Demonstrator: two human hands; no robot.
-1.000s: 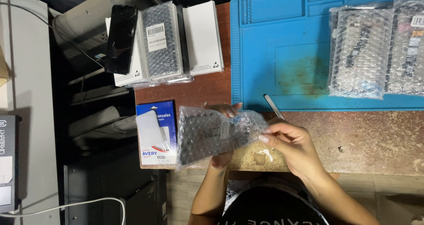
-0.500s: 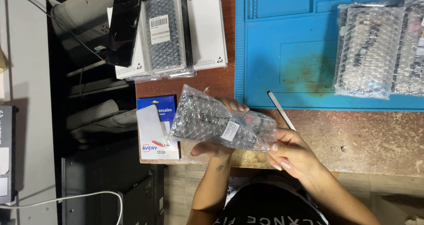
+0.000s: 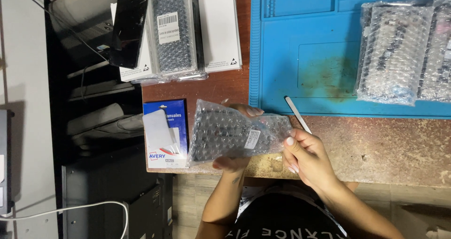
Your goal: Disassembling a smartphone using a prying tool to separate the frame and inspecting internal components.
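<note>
blue mat (image 3: 319, 56), black phone (image 3: 128, 27), white boxes (image 3: 219, 30), label pack (image 3: 165, 133).

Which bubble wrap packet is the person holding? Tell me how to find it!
Find the big blue mat on the brown table. Just below its lower left corner, beside a small blue box, the left hand and right hand hold the bubble-wrapped packet. The other wrapped packets lie flat on the mat or up by the white boxes; only this one is lifted in hands.
</note>
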